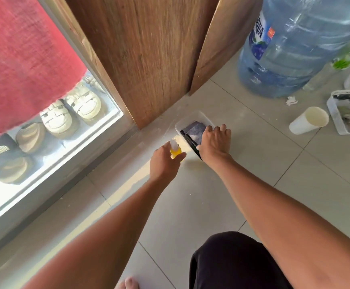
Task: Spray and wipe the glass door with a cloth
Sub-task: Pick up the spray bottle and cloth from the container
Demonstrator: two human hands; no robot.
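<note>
My left hand (164, 161) grips a small spray bottle (175, 150) with yellow liquid and a clear cap, just above the tiled floor. My right hand (214, 142) reaches into a white plastic tray (185, 120) on the floor and lies over a folded blue-grey cloth (195, 130) and a black squeegee-like tool (190, 142); whether its fingers hold anything is hidden. The glass door (51, 126) runs along the left, with a red curtain (19, 59) hanging over its upper part.
Wooden panels (149, 55) stand behind the tray. A large blue water jug (295, 44), a white paper cup (308, 119) and a dirty plastic container (349, 112) sit at the right. Sandals (69, 113) lie outside the glass. My knee (232, 261) is at the bottom.
</note>
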